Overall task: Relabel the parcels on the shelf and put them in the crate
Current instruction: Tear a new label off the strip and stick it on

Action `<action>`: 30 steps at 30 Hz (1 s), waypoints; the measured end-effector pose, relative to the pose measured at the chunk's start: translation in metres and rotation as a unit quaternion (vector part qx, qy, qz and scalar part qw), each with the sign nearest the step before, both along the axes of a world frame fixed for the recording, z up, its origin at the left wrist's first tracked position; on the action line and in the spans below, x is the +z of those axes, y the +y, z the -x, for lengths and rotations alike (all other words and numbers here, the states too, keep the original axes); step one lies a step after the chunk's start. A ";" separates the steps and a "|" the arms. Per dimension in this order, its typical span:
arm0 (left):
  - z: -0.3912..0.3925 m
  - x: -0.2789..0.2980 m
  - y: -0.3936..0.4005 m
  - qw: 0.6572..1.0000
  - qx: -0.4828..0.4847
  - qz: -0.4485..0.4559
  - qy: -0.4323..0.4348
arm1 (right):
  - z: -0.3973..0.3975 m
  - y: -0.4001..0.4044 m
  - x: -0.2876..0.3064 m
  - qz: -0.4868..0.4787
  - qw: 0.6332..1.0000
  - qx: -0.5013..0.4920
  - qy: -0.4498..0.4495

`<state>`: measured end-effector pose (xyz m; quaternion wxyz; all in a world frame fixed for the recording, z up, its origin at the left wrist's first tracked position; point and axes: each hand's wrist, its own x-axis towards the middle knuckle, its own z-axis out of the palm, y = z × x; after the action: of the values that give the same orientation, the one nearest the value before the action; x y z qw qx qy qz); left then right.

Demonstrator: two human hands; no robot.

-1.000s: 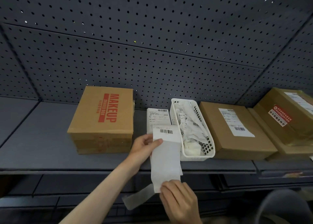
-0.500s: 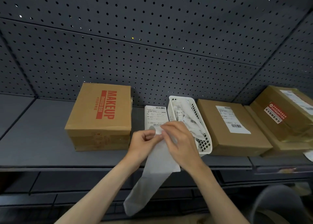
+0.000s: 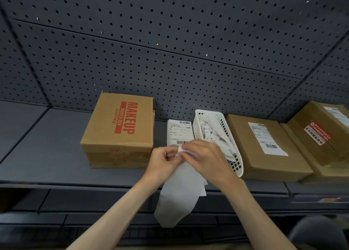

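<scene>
My left hand (image 3: 163,160) and my right hand (image 3: 203,158) meet in front of the shelf and both pinch the top edge of a white label sheet (image 3: 181,189), whose backing hangs down below the shelf edge. A brown box printed MAKEUP (image 3: 120,129) stands on the shelf to the left. A second label (image 3: 179,130) lies flat between that box and a white basket (image 3: 234,151) of label scraps. A flat brown parcel with a white label (image 3: 264,147) lies right of the basket. Another parcel with a red sticker (image 3: 321,136) sits at the far right.
The dark grey shelf (image 3: 47,155) has bare room left of the MAKEUP box. A perforated back panel (image 3: 170,51) rises behind everything. A lower shelf level (image 3: 94,202) runs below the front edge. A dark rounded object (image 3: 317,232) shows at the bottom right.
My right hand has come up from the sheet's bottom edge to its top, beside my left hand. The sheet has folded and now hangs crumpled below both hands.
</scene>
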<state>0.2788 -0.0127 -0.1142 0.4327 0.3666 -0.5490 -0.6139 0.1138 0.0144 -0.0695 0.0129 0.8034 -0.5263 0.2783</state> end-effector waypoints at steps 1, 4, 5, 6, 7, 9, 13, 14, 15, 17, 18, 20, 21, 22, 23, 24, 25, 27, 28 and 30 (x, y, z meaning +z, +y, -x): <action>0.000 0.000 -0.001 1.000 -0.002 -0.004 0.005 | -0.001 0.000 -0.001 0.021 0.999 0.002 0.030; 0.000 -0.002 -0.003 1.000 -0.011 -0.011 0.019 | -0.005 0.001 -0.002 0.068 0.992 0.008 0.107; -0.001 -0.004 -0.003 1.000 -0.011 -0.010 0.018 | -0.006 0.002 -0.003 0.076 0.989 0.010 0.125; -0.001 -0.005 -0.003 1.000 -0.008 -0.008 0.018 | -0.007 0.003 -0.003 0.081 0.988 0.012 0.134; -0.001 -0.006 -0.002 1.000 -0.007 -0.007 0.017 | -0.007 0.003 -0.003 0.083 0.987 0.013 0.134; -0.002 -0.008 -0.002 1.000 -0.011 -0.003 0.011 | -0.008 0.003 -0.002 0.085 0.988 0.012 0.129; -0.002 -0.016 -0.007 0.999 -0.027 0.022 -0.019 | -0.010 0.003 -0.004 0.098 0.984 0.005 0.151; -0.003 -0.017 -0.008 0.999 -0.027 0.025 -0.024 | -0.011 0.003 -0.004 0.102 0.982 0.002 0.158; -0.003 -0.015 -0.008 0.999 -0.026 0.026 -0.027 | -0.012 0.003 -0.005 0.108 0.981 -0.001 0.164; -0.005 -0.010 -0.006 0.999 -0.024 0.017 -0.033 | -0.013 0.003 -0.007 0.116 0.979 -0.007 0.165; -0.005 -0.009 -0.004 0.999 -0.022 0.009 -0.031 | -0.013 0.002 -0.008 0.116 0.980 -0.009 0.159; -0.005 -0.008 -0.003 1.000 -0.014 -0.008 -0.023 | -0.012 0.001 -0.008 0.114 0.984 -0.007 0.140; -0.004 -0.006 -0.002 1.000 -0.012 -0.015 -0.016 | -0.011 0.001 -0.007 0.115 0.985 -0.003 0.132; -0.004 -0.005 -0.001 1.000 -0.012 -0.020 -0.007 | -0.010 0.001 -0.007 0.118 0.985 0.000 0.125; -0.004 -0.004 -0.001 1.000 -0.013 -0.026 0.004 | -0.009 0.001 -0.007 0.120 0.985 0.002 0.120; -0.004 -0.004 -0.002 0.999 -0.017 -0.030 0.011 | -0.009 0.001 -0.008 0.120 0.986 0.000 0.117; -0.003 -0.005 -0.003 0.999 -0.021 -0.033 0.016 | -0.009 0.001 -0.008 0.118 0.987 -0.004 0.112; -0.003 -0.007 -0.003 0.999 -0.023 -0.038 0.027 | -0.010 0.001 -0.009 0.109 0.989 -0.012 0.103; -0.004 -0.007 -0.004 0.999 -0.024 -0.039 0.024 | -0.011 0.001 -0.009 0.101 0.990 -0.016 0.098; -0.004 -0.006 -0.003 0.999 -0.018 -0.033 0.015 | -0.013 0.002 -0.007 0.074 0.994 -0.032 0.078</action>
<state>0.2825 -0.0161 -0.1207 0.4175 0.3619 -0.5283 -0.6447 0.1271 0.0164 -0.0765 0.1224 0.8024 -0.5267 0.2524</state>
